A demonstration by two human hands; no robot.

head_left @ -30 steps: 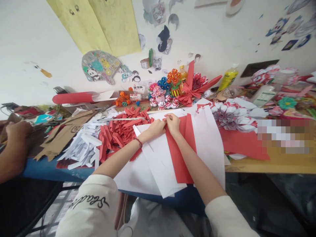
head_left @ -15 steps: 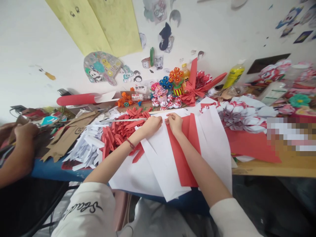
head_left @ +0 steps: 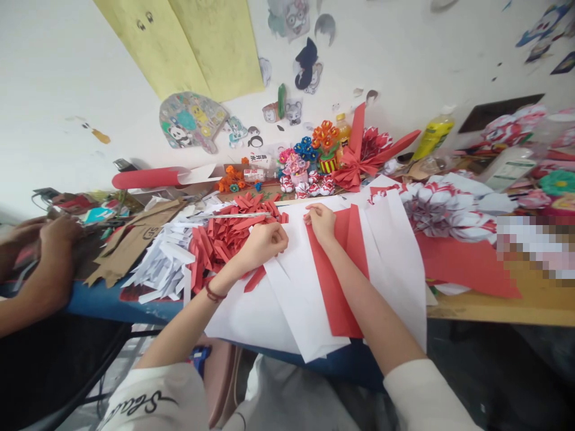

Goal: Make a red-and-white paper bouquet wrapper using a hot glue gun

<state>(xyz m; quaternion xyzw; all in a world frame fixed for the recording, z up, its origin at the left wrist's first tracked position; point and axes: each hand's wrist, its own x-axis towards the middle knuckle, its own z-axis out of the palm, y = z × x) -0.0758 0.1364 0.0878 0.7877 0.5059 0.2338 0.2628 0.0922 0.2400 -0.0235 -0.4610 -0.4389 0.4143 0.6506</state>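
My left hand is curled, thumb and fingertips pinched together, above white paper beside the pile of folded red paper strips. Anything in that pinch is too small to make out. My right hand is closed too, its fingers bent in at the top of a red paper sheet; what it grips is hidden. A gap separates the two hands. Under them lie large white paper sheets, partly overlapping the red one. Across the red strips rests a long thin metallic object.
White paper strips and torn cardboard lie to the left. Further left are another person's hands. Bead flowers, a yellow bottle and red-and-white paper flowers line the back and right. Red paper covers the right table edge.
My left hand has moved left and slightly down, away from my right hand, widening the gap. My right hand stays over the top of the red sheet. The view has shifted slightly.
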